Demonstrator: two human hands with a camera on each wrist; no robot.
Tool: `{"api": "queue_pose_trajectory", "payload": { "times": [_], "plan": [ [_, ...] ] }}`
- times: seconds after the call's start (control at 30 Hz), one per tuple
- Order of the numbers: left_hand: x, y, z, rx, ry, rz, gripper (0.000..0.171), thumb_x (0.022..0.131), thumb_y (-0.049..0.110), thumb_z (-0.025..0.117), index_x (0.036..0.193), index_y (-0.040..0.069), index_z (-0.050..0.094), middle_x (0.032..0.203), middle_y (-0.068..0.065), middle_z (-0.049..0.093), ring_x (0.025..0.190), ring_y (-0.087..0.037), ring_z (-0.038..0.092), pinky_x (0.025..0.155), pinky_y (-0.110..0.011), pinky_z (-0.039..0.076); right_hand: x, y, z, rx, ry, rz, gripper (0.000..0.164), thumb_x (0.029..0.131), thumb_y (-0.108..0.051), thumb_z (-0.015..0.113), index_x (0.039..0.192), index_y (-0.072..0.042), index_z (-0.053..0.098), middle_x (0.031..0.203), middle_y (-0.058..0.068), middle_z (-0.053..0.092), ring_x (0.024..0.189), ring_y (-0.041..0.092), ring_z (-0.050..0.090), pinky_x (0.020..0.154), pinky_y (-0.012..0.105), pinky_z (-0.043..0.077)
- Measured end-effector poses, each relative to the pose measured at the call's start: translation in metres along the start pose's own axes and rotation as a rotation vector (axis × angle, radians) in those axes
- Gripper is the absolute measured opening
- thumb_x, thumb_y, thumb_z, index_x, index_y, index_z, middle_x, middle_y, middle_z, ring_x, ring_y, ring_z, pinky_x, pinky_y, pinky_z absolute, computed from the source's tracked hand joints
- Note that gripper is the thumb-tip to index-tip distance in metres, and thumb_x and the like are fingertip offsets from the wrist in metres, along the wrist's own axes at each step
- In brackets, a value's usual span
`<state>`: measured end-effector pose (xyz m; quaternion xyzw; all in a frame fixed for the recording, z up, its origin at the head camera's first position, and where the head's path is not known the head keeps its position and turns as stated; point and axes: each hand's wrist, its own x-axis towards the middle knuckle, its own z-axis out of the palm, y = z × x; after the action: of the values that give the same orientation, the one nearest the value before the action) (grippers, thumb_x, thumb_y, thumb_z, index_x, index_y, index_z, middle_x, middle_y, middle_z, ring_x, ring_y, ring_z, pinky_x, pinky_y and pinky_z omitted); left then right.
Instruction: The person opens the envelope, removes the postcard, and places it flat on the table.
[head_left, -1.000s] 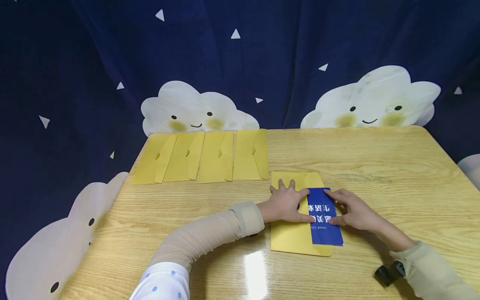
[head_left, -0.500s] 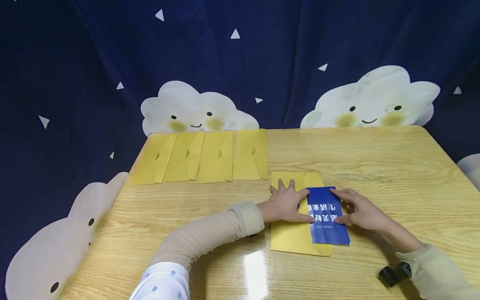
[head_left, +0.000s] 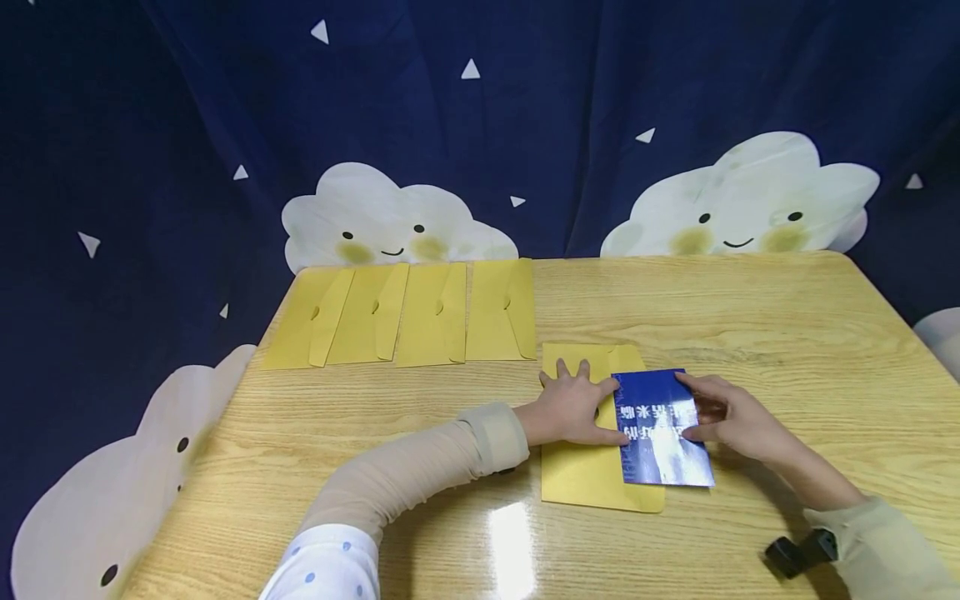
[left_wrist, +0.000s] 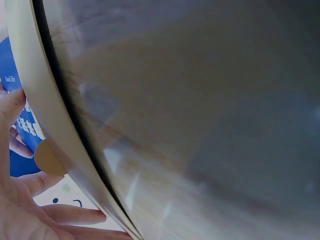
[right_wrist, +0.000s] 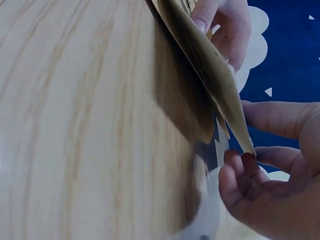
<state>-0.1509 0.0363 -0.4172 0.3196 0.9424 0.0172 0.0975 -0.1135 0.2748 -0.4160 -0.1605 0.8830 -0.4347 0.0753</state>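
Note:
A yellow envelope [head_left: 583,477] lies on the wooden table with its flap side toward the right. My left hand [head_left: 573,406] presses flat on it, fingers spread, thumb and index finger at the edge of the envelope's mouth. Out of that mouth reaches a blue card [head_left: 641,389] with white lettering; its left end is hidden inside. My right hand [head_left: 738,421] pinches the card's right edge between thumb and fingers. In the right wrist view, the right hand [right_wrist: 280,185] grips the raised edge, whose underside looks tan. The left wrist view is mostly blocked by a blurred surface.
Several yellow envelopes, among them the rightmost envelope [head_left: 501,321], lie in a row at the table's back left. Behind the table [head_left: 750,308] hangs a dark blue curtain [head_left: 555,125] with clouds and triangles. A black device [head_left: 801,552] sits at the right wrist.
My right hand has moved right, drawing the blue card further out of the envelope, so more lettering shows and the card now catches glare. The left hand and envelope have stayed put.

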Motion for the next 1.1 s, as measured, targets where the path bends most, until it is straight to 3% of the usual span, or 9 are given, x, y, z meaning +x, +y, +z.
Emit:
{"api": "queue_pose_trajectory", "payload": {
  "times": [0.13,0.37,0.7,0.97,1.1],
  "plan": [
    [0.0,0.0,0.001,0.005,0.002,-0.001,0.084,0.07,0.077,0.048,0.139,0.031,0.036,0.139,-0.021,0.035,0.119,-0.054,0.033,0.079,-0.065,0.038,-0.002,0.004,-0.001,0.097,0.026,-0.018,0.075,0.07,0.006,0.071,0.133,0.016,0.031,0.102,0.019,0.046,0.07,0.002,0.049,0.056,0.021,0.046],
    [0.0,0.001,0.001,-0.007,0.002,-0.003,0.084,0.07,0.077,0.048,0.139,0.032,0.036,0.139,-0.021,0.035,0.119,-0.054,0.032,0.08,-0.065,0.038,-0.005,0.003,-0.005,0.292,0.026,0.081,0.073,0.074,0.011,0.064,0.135,0.016,0.024,0.093,0.011,0.059,0.076,0.006,0.059,0.062,0.027,0.052],
    [0.001,0.002,0.0,0.002,-0.016,0.002,0.083,0.07,0.076,0.049,0.138,0.031,0.039,0.139,-0.022,0.035,0.119,-0.055,0.032,0.08,-0.065,0.038,-0.008,0.006,-0.013,0.201,0.103,0.117,0.067,0.081,0.002,0.063,0.136,0.012,0.028,0.107,0.017,0.044,0.077,0.004,0.06,0.062,0.024,0.051],
    [0.0,0.005,-0.002,0.097,-0.085,-0.02,0.084,0.071,0.078,0.046,0.141,0.034,0.032,0.142,-0.019,0.031,0.122,-0.051,0.032,0.083,-0.061,0.039,-0.013,0.011,-0.023,0.2,0.139,0.122,0.063,0.084,-0.004,0.063,0.139,-0.001,0.034,0.104,0.005,0.044,0.079,0.0,0.054,0.061,0.022,0.05],
    [-0.001,0.005,-0.004,0.099,-0.09,-0.016,0.084,0.073,0.076,0.045,0.144,0.034,0.026,0.143,-0.019,0.029,0.122,-0.051,0.032,0.085,-0.06,0.038,-0.014,0.012,-0.025,0.228,0.143,0.122,0.059,0.086,-0.004,0.062,0.139,-0.007,0.037,0.104,-0.002,0.046,0.081,0.002,0.054,0.062,0.023,0.05]
  ]
}}
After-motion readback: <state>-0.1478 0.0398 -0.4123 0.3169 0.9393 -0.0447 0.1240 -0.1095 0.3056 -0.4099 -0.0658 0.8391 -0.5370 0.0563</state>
